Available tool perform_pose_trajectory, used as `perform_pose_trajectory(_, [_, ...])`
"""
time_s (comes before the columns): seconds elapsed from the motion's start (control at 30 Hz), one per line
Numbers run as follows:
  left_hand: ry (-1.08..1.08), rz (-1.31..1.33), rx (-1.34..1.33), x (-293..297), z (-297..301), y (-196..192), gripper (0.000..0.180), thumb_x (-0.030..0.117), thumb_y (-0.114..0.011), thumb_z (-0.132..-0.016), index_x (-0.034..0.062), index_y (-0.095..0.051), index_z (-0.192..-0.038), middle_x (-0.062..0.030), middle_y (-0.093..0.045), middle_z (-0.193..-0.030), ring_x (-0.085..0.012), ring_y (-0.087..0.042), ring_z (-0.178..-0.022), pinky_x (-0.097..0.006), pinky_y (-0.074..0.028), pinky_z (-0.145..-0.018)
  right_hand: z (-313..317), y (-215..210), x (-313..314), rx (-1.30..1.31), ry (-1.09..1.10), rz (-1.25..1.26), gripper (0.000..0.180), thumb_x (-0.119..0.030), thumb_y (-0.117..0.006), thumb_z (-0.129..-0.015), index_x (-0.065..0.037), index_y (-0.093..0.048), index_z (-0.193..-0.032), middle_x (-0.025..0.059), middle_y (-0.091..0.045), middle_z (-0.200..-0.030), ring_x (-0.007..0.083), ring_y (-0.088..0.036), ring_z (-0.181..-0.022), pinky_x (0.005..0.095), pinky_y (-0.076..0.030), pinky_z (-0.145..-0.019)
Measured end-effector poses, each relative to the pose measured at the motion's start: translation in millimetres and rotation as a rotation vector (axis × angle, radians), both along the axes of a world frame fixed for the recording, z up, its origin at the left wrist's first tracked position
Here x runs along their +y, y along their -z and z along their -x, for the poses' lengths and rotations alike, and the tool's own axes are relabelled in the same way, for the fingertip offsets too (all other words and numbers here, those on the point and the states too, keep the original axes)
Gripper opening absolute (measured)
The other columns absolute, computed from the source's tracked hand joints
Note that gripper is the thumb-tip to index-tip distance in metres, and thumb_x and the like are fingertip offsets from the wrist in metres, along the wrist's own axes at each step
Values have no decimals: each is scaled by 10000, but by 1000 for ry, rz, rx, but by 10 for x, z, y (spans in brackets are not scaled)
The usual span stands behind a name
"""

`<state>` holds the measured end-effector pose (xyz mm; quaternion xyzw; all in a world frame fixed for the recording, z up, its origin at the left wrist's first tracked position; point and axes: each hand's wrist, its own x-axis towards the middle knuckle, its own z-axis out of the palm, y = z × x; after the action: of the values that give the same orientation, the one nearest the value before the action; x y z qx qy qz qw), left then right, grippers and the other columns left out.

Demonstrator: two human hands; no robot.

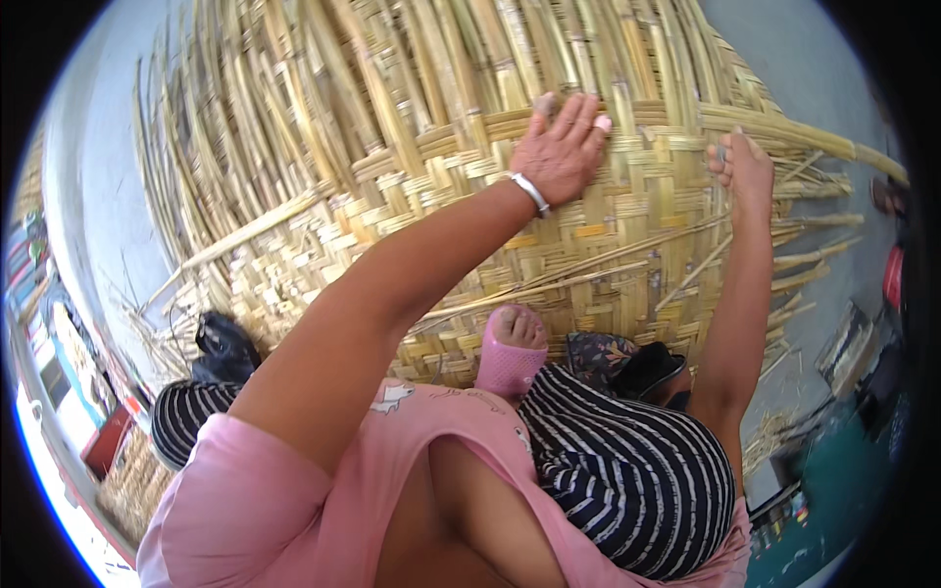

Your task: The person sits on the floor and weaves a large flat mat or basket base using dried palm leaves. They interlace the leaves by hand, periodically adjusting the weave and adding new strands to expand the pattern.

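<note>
A large mat of split reeds (588,245) spreads in front of me, woven on the near side, with long loose strips fanning out on the far side. My left hand (562,147), with a white bracelet at the wrist, lies on it with fingers apart, at a crosswise reed strip (436,142). Close to the mat's right side, my right hand (742,165) is closed like a fist; whatever its fingers hold, if anything, is hidden. Just beyond that hand, a long crosswise strip (833,142) sticks out past the mat's edge.
My foot in a pink mesh shoe (512,358) is on the mat's near part. A black bag or cloth (223,345) lies by the mat's near left corner. Loose reed ends (809,260) jut out at the right. Grey floor (784,59) borders the mat.
</note>
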<state>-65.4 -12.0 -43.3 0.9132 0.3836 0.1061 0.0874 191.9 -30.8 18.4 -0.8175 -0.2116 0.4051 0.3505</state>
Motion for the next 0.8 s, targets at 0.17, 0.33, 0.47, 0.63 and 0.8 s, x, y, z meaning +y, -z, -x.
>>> perform_pose_trajectory(0.17, [-102, 85, 9, -276, 299, -77, 492, 330, -513, -877, 111, -453, -1313, -109, -318, -1456, -226, -238, -1377, -531, -115, -1107, 1227, -172, -20, -402, -617, -221, 267, -288, -530, -921, -58, -628, -1014, 77, -672, -906, 168, -640, -767, 291, -505, -692])
perform_pose_trajectory(0.33, [-390, 115, 179, -525, 1263, -243, 757, 497, -567, -833, 89, -298, -1411, -130, -180, -1513, -242, -129, -1411, -488, -18, -1120, 2084, -61, 85, -794, -1314, -656, 340, -65, -532, -849, -116, -577, -1182, 144, -573, -1205, 246, -527, -1145, 362, -423, -989])
perform_pose_trajectory(0.47, [-685, 65, 234, -374, 1980, -362, 791, 559, -573, -811, 58, -337, -1376, -157, -233, -1474, -308, -182, -1378, -509, -121, -1094, 2405, 26, 252, -866, -1488, -435, 455, 8, -512, -827, -177, -548, -1241, 133, -484, -1318, 257, -441, -1233, 386, -397, -1016])
perform_pose_trajectory(0.63, [-675, 56, 254, -401, 2301, -326, 684, 579, -558, -806, 183, -415, -1345, -148, -283, -1437, -329, -253, -1332, -541, -174, -1057, 2514, 66, 280, -960, -1456, -297, 439, -72, -535, -862, -168, -496, -1290, 155, -461, -1321, 284, -452, -1205, 408, -383, -1031])
perform_pose_trajectory(0.8, [-627, 72, 351, -386, 2322, -378, 600, 566, -533, -835, 259, -429, -1340, -134, -299, -1400, -333, -307, -1291, -520, -221, -1050, 2455, -28, 388, -753, -1143, -180, 498, -137, -558, -872, -44, -401, -1335, 158, -537, -1158, 251, -531, -1080, 403, -459, -950])
